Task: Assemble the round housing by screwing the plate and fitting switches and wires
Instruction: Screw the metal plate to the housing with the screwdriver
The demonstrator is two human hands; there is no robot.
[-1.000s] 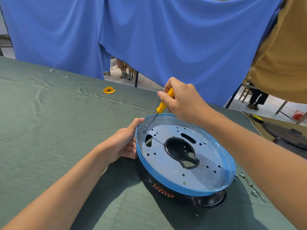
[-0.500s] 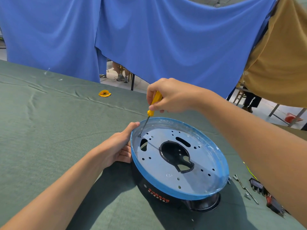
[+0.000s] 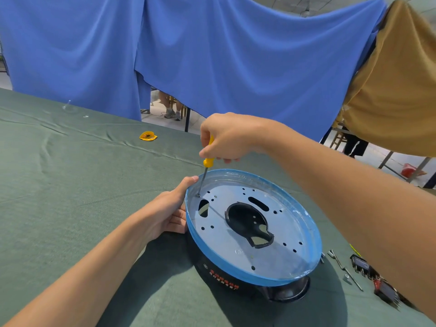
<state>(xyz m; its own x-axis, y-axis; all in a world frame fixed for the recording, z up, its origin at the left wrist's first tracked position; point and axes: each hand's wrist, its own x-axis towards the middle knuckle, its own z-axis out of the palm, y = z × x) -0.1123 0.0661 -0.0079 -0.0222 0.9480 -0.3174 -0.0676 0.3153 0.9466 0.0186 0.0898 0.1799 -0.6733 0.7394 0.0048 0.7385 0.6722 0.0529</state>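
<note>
Round housing (image 3: 205, 260): black, glossy plastic body, set near the right front of the table (image 3: 70, 173), which is covered in wrinkled green cloth.

Right hand (image 3: 231, 138): fingers (image 3: 210, 151) curled round the yellow plastic handle of a slim screwdriver (image 3: 208, 162), held nearly upright. Its thin steel shaft runs down to a hole at the far-left edge of the plate (image 3: 224, 246).

Left hand (image 3: 169, 213): thumb (image 3: 190, 181) laid along the rim (image 3: 247, 276), the other fingers curled against the housing's left wall, gripping it.

Plate: flat, circular, dull silver metal, perforated with small round holes, one oblong slot and an oval cut-out. A large irregular central opening shows black plastic below.

Rim: raised, wrapped in blue film.

Front wall of the housing: red and white printed characters.

On the cloth right of the housing: a thin metal rod (image 3: 344, 270) among small loose metal parts, and two blocky switches (image 3: 359, 264), partly hidden by the right forearm. A crumpled yellow scrap (image 3: 148, 136) lies far back. Blue fabric (image 3: 236, 55) hangs behind the table.
</note>
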